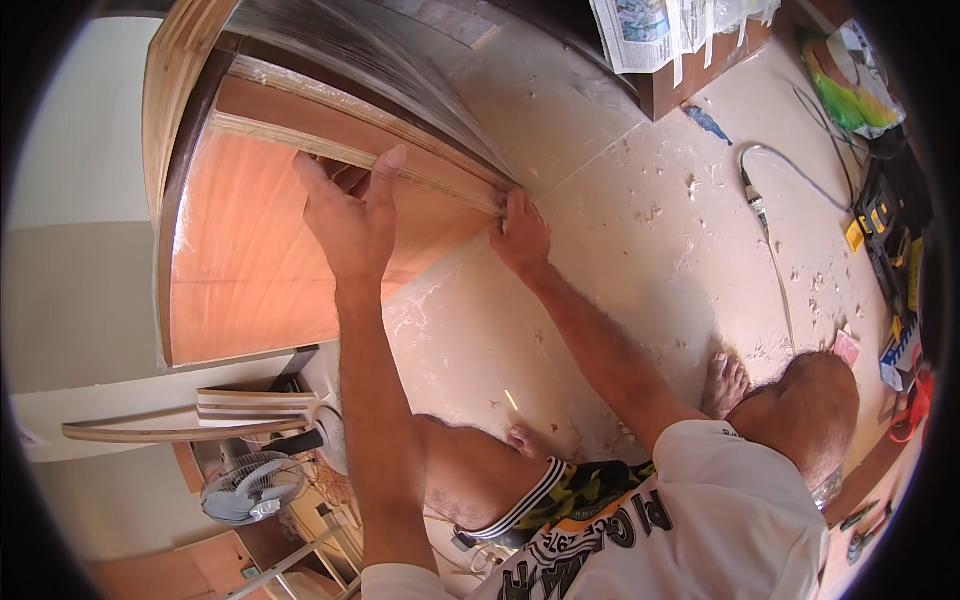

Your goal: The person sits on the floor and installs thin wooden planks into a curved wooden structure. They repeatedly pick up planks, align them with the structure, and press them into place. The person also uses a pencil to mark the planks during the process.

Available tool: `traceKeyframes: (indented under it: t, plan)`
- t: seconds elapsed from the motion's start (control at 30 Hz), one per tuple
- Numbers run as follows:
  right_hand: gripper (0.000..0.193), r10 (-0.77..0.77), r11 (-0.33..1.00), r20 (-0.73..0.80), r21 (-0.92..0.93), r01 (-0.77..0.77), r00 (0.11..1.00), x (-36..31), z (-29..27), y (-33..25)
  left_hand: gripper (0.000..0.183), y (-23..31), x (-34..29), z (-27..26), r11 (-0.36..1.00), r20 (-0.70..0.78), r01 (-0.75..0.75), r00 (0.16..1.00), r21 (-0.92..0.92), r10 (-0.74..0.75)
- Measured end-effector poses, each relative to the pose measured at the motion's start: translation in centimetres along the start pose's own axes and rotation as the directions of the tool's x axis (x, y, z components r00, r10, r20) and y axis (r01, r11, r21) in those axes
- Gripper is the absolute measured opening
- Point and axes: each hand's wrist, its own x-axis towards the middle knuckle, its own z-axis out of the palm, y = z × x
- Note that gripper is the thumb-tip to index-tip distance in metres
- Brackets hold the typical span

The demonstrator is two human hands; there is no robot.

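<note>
A long plywood strip (290, 133) with a pale layered edge lies across an open reddish plywood cabinet (250, 250). My left hand (350, 215) grips the middle of the strip, thumb on its near edge and the other fingers reaching under it, partly hidden. At the strip's right end, by the cabinet's corner, my right hand (522, 235) has its fingers curled round the board. Pale dust or residue marks the cabinet's far upper edge and its left side.
Wood shavings (650, 214) litter the tiled floor. A cord with a connector (755, 200) runs across it at right. Tools and a black case (885, 225) lie at the far right. A fan (252, 488) stands at lower left. Newspaper (640, 30) covers a brown cabinet at the back.
</note>
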Motion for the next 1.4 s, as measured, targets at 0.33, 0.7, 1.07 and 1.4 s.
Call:
traceKeyframes:
  t: [0.33,0.7,1.07,1.4]
  plan:
    - [0.029,0.021,1.0,0.036,0.016,-0.021,0.999,0.1,0.0,-0.2,0.061,-0.2,0.0,-0.1,0.999,-0.016,-0.028,0.999,0.032,0.028]
    - [0.03,0.026,1.0,0.033,0.015,-0.026,0.999,0.0,-0.2,-0.3,0.064,-0.5,0.0,-0.1,0.999,0.005,-0.03,1.0,0.034,0.03]
    - [0.044,0.167,0.958,-0.071,0.25,-0.144,0.983,-1.1,1.9,2.4,0.065,-0.8,-0.1,-0.1,0.997,-0.005,-0.026,1.0,0.078,0.027]
    - [0.031,0.165,0.934,-0.132,0.338,-0.112,0.977,-1.7,2.8,2.7,0.064,-0.4,-0.1,-0.2,0.996,-0.003,-0.031,1.0,0.082,0.031]
